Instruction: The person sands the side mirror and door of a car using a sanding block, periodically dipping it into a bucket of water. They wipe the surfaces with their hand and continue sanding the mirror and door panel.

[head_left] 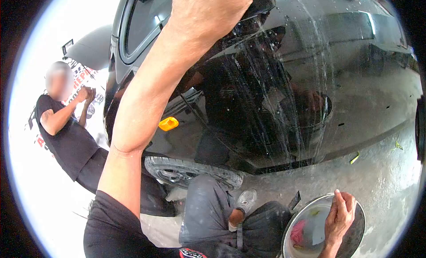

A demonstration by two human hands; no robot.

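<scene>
My left hand [213,9] is raised at the top of the head view, in front of the black car [248,102] and beside its dark side mirror [264,3]. Its fingers are cut off by the frame edge, so whatever they hold is hidden. Wet streaks and droplets run down the car's door. Lower right, my right hand [341,216] is closed on the rim of a bucket [362,224]. Inside the bucket are cloudy water and a pink cloth [298,232].
A person [66,129] in black stands at the left, hands together. An orange side marker [168,123] sits on the car above the front wheel [191,173]. Green scraps [354,158] lie on the wet floor. My knees are close to the wheel.
</scene>
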